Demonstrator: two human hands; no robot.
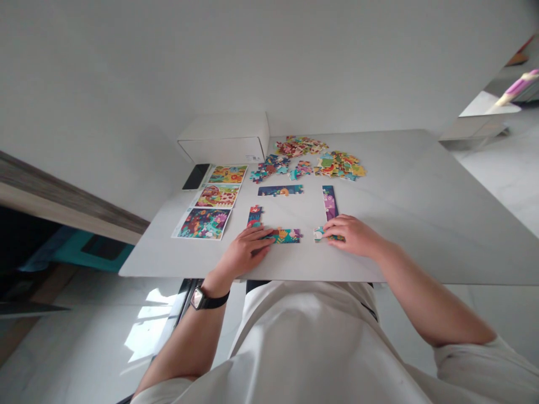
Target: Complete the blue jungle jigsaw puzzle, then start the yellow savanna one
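Teal and orange jigsaw pieces (286,236) lay joined in a short horizontal strip on the table, and the left hand (243,253) rested open and nearly flat at its left end, with its fingertips touching the pieces and not closing on them. The right hand (351,235) curved over a small joined cluster of pieces (320,234), its fingertips (332,224) on top. Its thumb was hidden, so I could not tell whether it was pinching them. A narrow purple strip (330,202) stood lengthwise just above the right hand, a short red and teal strip (255,216) lay above the left hand, and a dark blue strip (280,190) ran crosswise between and beyond them. Farther ahead, loose multicoloured pieces (320,160) lay in several heaps on the white stone-look table (400,168). To the left lay three printed picture cards (217,196) in a column, showing busy, colourful scenes. Beside them were a black smartphone (196,177) and, at the far edge, a white cardboard box (223,137). A black wristwatch (208,298) circled the left wrist, and a white T-shirt (303,336) filled the foreground.
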